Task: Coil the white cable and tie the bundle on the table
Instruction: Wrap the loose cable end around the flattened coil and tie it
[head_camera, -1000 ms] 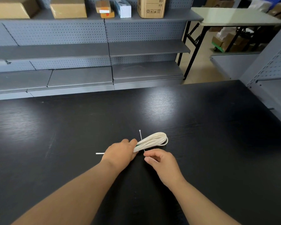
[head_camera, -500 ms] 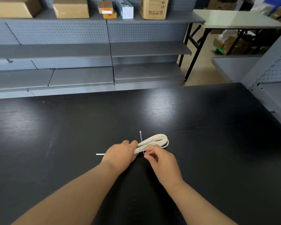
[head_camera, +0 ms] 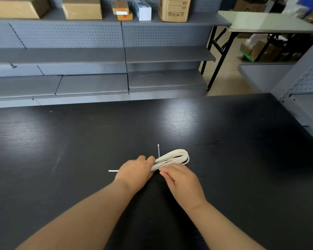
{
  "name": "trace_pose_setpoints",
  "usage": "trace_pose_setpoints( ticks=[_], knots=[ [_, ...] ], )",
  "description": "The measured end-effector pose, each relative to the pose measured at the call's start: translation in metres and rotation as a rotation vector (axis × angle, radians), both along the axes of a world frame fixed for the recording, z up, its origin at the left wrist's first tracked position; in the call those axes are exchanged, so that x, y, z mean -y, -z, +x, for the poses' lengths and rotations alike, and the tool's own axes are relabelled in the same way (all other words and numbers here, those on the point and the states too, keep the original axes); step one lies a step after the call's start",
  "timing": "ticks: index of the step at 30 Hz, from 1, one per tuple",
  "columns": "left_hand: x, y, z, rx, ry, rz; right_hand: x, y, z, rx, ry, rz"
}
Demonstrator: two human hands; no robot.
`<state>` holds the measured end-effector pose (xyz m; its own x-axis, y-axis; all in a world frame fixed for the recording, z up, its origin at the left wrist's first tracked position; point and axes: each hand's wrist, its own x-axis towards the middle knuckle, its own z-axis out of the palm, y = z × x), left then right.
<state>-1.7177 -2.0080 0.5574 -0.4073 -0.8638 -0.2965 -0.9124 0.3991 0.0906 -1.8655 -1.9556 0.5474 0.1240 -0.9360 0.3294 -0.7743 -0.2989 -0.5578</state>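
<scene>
Lower centre of the frame: the cable (head_camera: pixel 173 156) lies on the black worktop (head_camera: pixel 242 159), already wound into a flat, elongated bundle. The left grip (head_camera: pixel 135 168) is clenched around the bundle's left end, probably to keep the loops from springing apart while it is bound. The right grip (head_camera: pixel 181 181) sits against the near edge of the bundle with its fingers curled. Whether it pinches anything cannot be told, since the fingertips hide the contact.

A thin white tie (head_camera: pixel 158 150) runs beneath the bundle, and its far end shows just behind the loops. That placement suits wrapping it up and over the strands. The tie is not yet closed.

Count:
- One bundle and one tie.
- One short white stub (head_camera: pixel 113 170) left of the left grip, either a cable end or a second tie; undetermined.
- Two grips.
- Six boxes (head_camera: pixel 82 8) along the top shelf, upper part of the frame, counting a small stacked pair.
</scene>
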Motion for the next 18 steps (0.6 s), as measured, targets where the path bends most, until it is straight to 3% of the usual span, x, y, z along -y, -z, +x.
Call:
trace_pose_setpoints(
  ticks=[9, 18],
  knots=[
    [0.000, -0.001, 0.000, 0.025, 0.018, -0.003, 0.004, -0.006, -0.001, -0.117, -0.009, 0.054],
    [0.001, 0.001, 0.001, 0.019, 0.024, -0.005, 0.011, -0.008, 0.003, 0.025, 0.175, -0.020]
  ],
)
